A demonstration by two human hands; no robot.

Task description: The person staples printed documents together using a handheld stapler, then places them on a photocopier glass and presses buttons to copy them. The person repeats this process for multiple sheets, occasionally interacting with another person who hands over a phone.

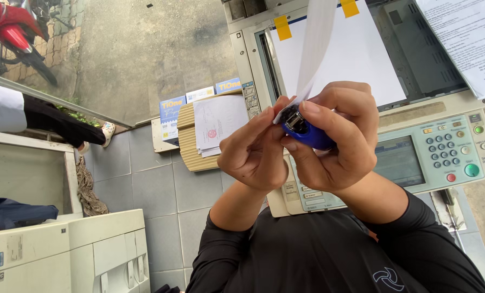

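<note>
2 hands work a blue stapler (307,132) on a sheet's corner above a copier (416,108).

Right hand (334,138) has its fingers wrapped shut round the stapler, hiding most of its body; left hand (253,154) pinches the paper (314,43) at its metal mouth. The sheet's top is cut off.

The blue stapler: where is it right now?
In the head view, the blue stapler sits centre frame in the right hand, pressed on the corner of the white paper sheets beside the left hand, above the photocopier's control panel.
</note>
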